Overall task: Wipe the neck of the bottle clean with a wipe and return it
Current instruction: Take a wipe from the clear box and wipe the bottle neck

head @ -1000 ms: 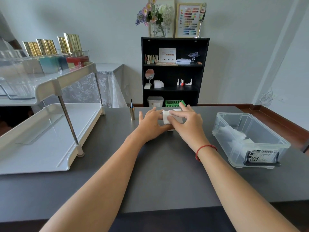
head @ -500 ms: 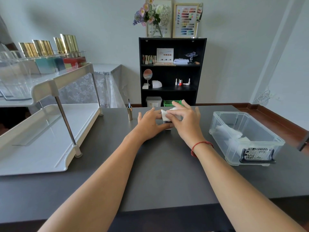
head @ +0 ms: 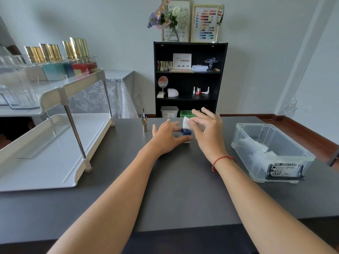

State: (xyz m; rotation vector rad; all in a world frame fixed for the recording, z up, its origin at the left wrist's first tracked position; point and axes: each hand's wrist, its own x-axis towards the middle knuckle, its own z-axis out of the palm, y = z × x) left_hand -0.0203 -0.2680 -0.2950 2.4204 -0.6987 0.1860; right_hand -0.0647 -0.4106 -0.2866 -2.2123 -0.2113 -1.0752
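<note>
Two hands: both are meeting over one small bottle (head: 186,134) toward the far side of the grey table (head: 183,184).
Left hand (head: 167,139): is gripping the bottle low, thumb along its near side, fingers blurred behind. Likely it is bracing the bottle so the rubbing can't tip it.
Bottle: is standing upright on the table between the hands, dark blue, its neck hidden.
Right hand (head: 208,129): is pinching the wipe (head: 186,122) between thumb and forefinger, the other fingers fanning clear.
Wipe: is sitting over the bottle's top, where the neck would be, so the cleaning looks underway.
Cap (head: 144,124): is standing on end just left of the left hand, brush up, probably to keep the bristles off the table.
Clear bin (head: 271,136): is holding white sheets, near the right hand.
Rack (head: 55,156): is standing at the left, seemingly where the bottle is to go back.
</note>
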